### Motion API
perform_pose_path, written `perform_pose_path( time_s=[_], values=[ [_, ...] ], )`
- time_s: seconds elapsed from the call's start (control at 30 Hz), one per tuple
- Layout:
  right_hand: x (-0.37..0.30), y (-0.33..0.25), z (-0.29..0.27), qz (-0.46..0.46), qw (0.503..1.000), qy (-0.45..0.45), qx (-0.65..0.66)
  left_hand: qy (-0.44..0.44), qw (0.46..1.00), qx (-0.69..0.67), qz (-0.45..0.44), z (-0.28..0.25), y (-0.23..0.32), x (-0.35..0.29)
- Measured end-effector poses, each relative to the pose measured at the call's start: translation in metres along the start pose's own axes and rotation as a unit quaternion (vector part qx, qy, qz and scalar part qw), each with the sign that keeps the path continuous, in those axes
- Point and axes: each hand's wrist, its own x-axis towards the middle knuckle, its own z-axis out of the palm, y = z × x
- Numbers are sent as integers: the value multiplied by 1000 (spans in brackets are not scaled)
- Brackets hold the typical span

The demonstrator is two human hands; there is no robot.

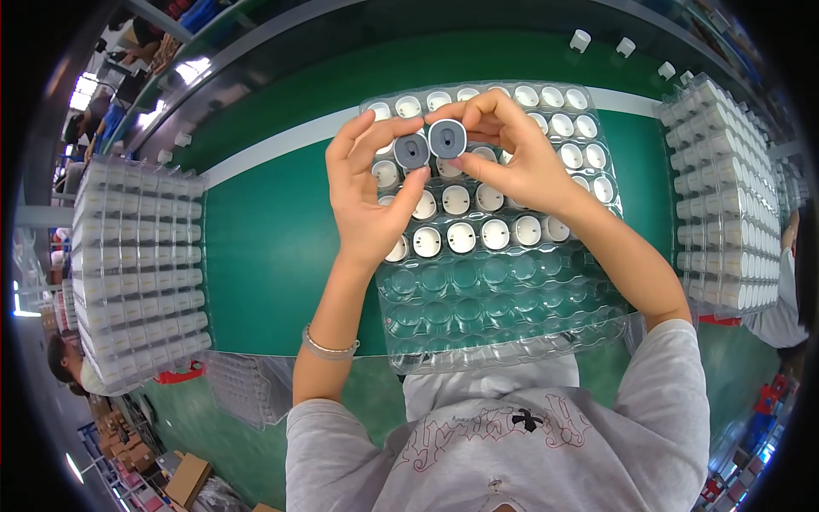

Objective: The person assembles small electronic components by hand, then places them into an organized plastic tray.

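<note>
My left hand pinches a small rounded cap-like piece between thumb and fingers, its dark grey recessed face turned up. Close beside it, slightly higher, my right hand grips a matching piece with a white rim and grey face. Both are held above a clear plastic tray with round pockets. White round cups fill the far rows of that tray, their open sides up. The pockets in its near rows hold nothing. My hands hide some of the cups.
Tall stacks of filled trays stand at the left and right of the green table. A few loose white pieces lie along the far side. Cardboard boxes sit on the floor at lower left. Other people are at the edges.
</note>
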Motion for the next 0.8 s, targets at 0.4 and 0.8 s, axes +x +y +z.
perform_pose_path(
  time_s=[0.4, 0.8],
  values=[
    [-12, -27, 12, -42, 936, -313, -158, -241, 950, 153, -124, -62, 62, 5],
    [-9, -31, 14, -127, 917, -261, -273, -324, 901, 249, -144, -59, 86, -38]
  ],
)
